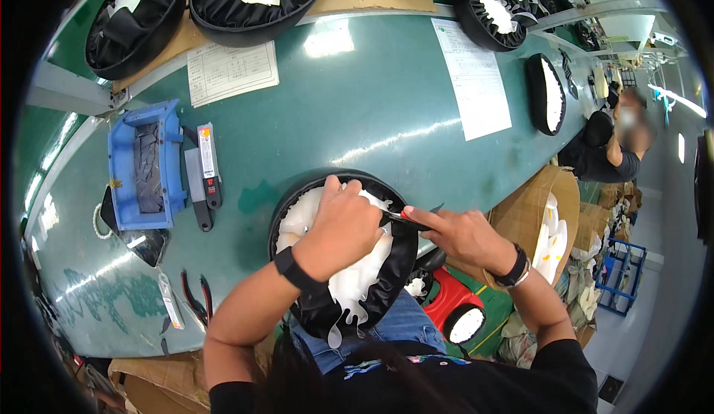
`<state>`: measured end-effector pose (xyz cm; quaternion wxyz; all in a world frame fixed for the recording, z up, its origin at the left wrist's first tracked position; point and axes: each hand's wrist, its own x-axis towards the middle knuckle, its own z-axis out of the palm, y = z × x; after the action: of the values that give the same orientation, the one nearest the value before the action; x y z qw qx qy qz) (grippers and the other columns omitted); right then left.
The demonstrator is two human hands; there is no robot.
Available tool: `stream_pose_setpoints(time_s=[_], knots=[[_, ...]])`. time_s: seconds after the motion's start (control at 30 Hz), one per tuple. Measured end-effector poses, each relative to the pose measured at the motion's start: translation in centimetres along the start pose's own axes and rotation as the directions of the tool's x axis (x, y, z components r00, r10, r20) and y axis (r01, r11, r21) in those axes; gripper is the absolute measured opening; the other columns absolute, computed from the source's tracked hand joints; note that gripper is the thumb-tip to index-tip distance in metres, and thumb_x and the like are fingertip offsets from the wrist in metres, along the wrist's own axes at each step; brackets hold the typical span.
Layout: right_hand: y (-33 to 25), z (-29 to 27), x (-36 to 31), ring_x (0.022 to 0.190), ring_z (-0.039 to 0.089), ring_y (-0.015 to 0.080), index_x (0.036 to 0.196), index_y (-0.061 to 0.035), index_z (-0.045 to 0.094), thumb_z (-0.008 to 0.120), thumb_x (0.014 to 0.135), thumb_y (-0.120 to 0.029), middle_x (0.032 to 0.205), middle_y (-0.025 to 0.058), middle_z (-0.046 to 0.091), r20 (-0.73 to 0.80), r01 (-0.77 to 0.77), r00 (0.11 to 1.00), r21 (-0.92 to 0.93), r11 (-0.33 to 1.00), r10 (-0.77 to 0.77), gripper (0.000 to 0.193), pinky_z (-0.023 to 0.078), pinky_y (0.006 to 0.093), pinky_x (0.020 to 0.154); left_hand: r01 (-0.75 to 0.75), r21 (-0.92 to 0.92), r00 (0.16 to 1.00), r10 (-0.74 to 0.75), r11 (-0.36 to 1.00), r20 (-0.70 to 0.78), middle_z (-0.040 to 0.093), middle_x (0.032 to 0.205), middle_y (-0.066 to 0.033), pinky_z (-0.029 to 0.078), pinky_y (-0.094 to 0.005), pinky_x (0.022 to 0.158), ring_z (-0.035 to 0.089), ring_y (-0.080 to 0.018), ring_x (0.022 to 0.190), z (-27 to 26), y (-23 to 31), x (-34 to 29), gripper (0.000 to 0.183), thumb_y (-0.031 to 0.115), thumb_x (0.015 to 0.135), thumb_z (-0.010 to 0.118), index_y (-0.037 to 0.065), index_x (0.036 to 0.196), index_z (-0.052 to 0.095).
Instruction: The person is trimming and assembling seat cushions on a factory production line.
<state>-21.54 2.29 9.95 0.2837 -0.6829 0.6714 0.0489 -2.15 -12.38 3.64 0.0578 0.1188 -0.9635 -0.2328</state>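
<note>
A round black-covered cushion part [398,265] with a white, jagged-edged inner piece [353,284] rests partly on my lap, against the table's near edge. Over its far side, my left hand [341,224] is closed, its fingertips pinching the gathered black cover near the rim. My right hand [467,239] grips a red-and-black hand tool [407,216] that looks like pliers. The tool's tip reaches the cover's inner edge, just right of my left fingers. My left hand hides part of the white piece and whatever its fingertips hold.
On the green table [357,79] at left are a blue bin [119,168] with dark strips, utility knives [208,165], a phone [141,243] and red-handled pliers [197,299]. Paper sheets [233,72] and more black-covered parts [547,94] lie farther off. A co-worker [610,146] sits at right.
</note>
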Motion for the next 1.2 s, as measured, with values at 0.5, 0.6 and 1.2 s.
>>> stream_pose_setpoints(time_s=[0.5, 0.6, 1.2], knots=[[-6.4, 4.2, -5.3, 0.048, 0.053, 0.0292, 0.144, -0.0131, 0.035, 0.058, 0.089, -0.018, 0.064, 0.014, 0.053, -0.062, -0.417, 0.908, -0.022, 0.909, 0.415, 0.06, 0.042, 0.0417, 0.042, -0.019, -0.94, 0.733, -0.645, -0.339, 0.218, 0.042, 0.051, -0.0035, 0.029, -0.0294, 0.058, 0.038, -0.0116, 0.056, -2.1, -4.0, -1.2, 0.029, 0.009, 0.067, 0.065, 0.001, 0.047, 0.046], [-6.2, 4.6, -5.7, 0.05, 0.055, 0.0301, 0.143, -0.0134, 0.038, 0.06, 0.088, -0.019, 0.068, 0.0139, 0.054, -0.084, -0.454, 0.887, 0.011, 0.891, 0.453, 0.059, 0.044, 0.0417, 0.045, -0.101, -0.967, 0.794, -0.604, -0.235, 0.064, 0.035, 0.05, -0.0036, 0.023, -0.03, 0.059, 0.03, -0.0144, 0.058, -2.1, -4.1, -1.5, 0.029, 0.011, 0.061, 0.064, 0.002, 0.045, 0.041], [0.7, 2.5, 10.0, 0.115, 0.052, 0.0398, 0.143, -0.0063, 0.027, 0.064, 0.084, -0.011, 0.131, 0.0225, 0.049, -0.114, 0.221, 0.975, 0.569, 0.792, -0.19, 0.07, 0.043, 0.0419, 0.095, 0.348, -0.869, 0.643, -0.764, 0.351, -0.051, 0.067, 0.083, -0.0101, 0.048, -0.032, 0.064, 0.065, -0.0259, 0.074, -2.2, 3.2, -2.9, 0.019, 0.002, 0.079, 0.064, 0.001, 0.065, 0.051]])
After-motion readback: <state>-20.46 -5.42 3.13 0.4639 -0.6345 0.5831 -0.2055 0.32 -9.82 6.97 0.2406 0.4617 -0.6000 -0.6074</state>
